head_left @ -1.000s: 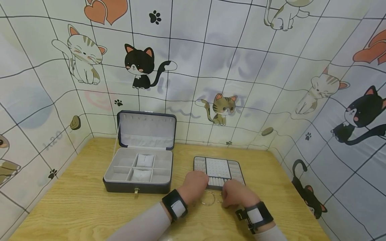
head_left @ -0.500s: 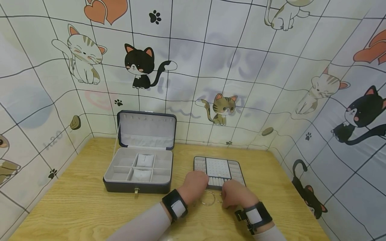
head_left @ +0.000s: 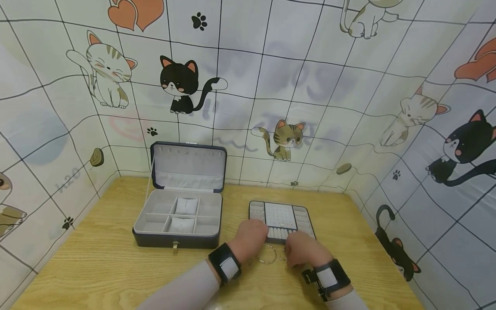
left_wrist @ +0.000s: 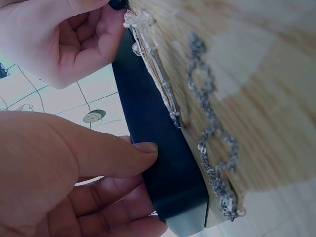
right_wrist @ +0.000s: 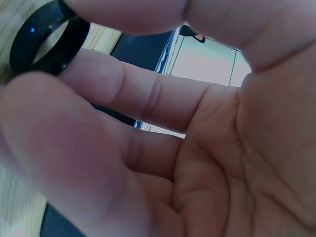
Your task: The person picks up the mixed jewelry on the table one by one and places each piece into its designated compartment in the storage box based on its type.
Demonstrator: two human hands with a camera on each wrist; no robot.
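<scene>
My left hand grips the front left of a dark-edged jewellery tray, which has pale slots and ring rolls. In the left wrist view its thumb presses the tray's dark side wall, with the fingers curled on the other side. My right hand is at the tray's front right corner. Between its fingertips it pinches a glossy black ring, largest in the right wrist view. A thin bangle lies on the table between the hands. Beside the tray lies a silver chain, seen in the left wrist view.
A dark jewellery box stands on the wooden table at the left, its lid raised. Two pale cushions sit in its middle compartments. A cat-patterned cloth hangs behind the table and along both sides.
</scene>
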